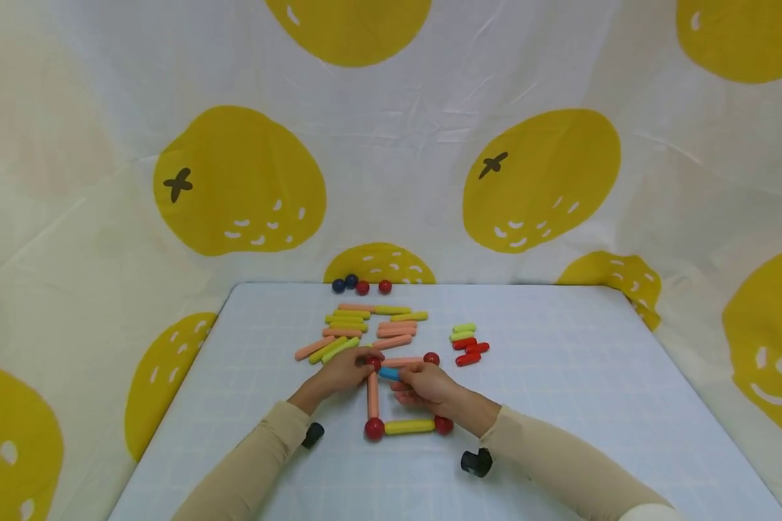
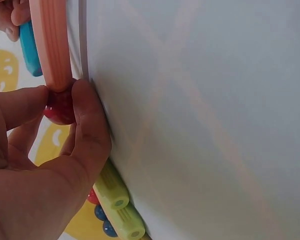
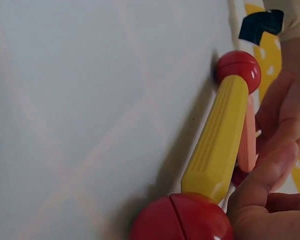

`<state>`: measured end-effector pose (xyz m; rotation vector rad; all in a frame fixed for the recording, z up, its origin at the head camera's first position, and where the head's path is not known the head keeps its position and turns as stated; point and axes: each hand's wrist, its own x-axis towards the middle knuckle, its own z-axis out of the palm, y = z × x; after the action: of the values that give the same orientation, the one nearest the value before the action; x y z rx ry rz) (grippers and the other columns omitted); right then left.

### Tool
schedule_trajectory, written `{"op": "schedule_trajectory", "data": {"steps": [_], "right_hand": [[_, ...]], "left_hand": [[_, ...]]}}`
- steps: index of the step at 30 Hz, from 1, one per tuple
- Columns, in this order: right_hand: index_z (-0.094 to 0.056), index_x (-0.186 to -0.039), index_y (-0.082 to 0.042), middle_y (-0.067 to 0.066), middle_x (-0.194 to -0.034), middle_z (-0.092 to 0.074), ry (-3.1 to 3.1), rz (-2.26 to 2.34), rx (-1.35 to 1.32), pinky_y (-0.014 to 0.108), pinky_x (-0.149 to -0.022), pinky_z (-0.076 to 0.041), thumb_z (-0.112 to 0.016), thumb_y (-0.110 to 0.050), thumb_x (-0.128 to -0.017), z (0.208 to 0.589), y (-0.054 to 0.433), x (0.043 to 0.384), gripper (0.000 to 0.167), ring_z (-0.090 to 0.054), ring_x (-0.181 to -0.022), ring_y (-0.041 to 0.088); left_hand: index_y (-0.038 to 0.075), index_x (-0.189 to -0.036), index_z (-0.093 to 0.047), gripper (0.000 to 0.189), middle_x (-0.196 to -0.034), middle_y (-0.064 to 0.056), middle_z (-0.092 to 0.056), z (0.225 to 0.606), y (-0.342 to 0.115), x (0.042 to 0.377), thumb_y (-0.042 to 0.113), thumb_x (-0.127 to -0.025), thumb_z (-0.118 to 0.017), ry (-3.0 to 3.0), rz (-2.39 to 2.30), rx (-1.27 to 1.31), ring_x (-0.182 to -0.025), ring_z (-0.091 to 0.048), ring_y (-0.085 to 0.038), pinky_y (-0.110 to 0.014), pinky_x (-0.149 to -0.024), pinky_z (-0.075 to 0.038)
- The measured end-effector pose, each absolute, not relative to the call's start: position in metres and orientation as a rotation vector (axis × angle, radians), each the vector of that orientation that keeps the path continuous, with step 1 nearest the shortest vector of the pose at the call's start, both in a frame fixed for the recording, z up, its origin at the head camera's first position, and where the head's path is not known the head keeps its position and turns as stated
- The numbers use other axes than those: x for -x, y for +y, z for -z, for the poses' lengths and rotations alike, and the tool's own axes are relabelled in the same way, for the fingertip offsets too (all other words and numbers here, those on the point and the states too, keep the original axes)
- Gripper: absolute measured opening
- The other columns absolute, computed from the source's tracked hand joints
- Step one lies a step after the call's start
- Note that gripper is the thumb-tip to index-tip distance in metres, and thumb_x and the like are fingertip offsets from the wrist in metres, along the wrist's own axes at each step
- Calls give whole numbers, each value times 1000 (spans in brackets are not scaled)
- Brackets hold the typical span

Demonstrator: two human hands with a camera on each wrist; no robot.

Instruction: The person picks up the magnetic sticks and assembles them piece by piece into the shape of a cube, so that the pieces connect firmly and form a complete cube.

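One end of a blue rod [image 1: 389,374] sits pinched in the right hand [image 1: 436,389], its long axis pointing left toward a red ball [image 2: 58,114], just apart from it. The left hand [image 1: 344,370], nearer that ball, grips it between thumb and fingers, a pink rod [image 1: 373,396] joined on. Beyond, yellow rods [image 1: 348,326] lie toward the table's [image 1: 586,376] far edge.

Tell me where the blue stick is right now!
In the head view, the blue stick is pinched in the person's right hand, just right of the red ball that the left hand holds.
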<state>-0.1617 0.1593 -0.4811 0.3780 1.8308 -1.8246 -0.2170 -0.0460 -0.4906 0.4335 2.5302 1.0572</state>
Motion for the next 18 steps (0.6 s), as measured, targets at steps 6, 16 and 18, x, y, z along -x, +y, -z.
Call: {"op": "schedule_trajectory", "data": {"steps": [6,16,18], "right_hand": [[-56,-120,-2,8,-93,-74,1784,1862,-435,20,-69,-59,-52,-17,-107,483,153,159,20,-71,-69,9],[-59,-121,3,11,-99,-76,1773,1841,-408,20,-69,-59,-52,-15,-107,481,150,160,24,-70,-68,9],[-62,-119,4,11,-98,-76,1779,1813,-384,19,-68,-58,-52,-14,-107,482,149,160,24,-71,-68,9]], "left_hand": [[22,-118,-71,22,-110,0,-69,493,-44,217,12,-101,-61,2530,-1058,-443,-91,-58,-18,-34,-81,-51],[20,-114,-72,20,-102,-1,-66,488,-45,219,11,-100,-62,2511,-1029,-522,-84,-57,-17,-28,-71,-47],[17,-114,-73,21,-100,-1,-66,485,-45,219,9,-98,-62,2492,-1025,-592,-84,-57,-18,-28,-70,-47]]}}
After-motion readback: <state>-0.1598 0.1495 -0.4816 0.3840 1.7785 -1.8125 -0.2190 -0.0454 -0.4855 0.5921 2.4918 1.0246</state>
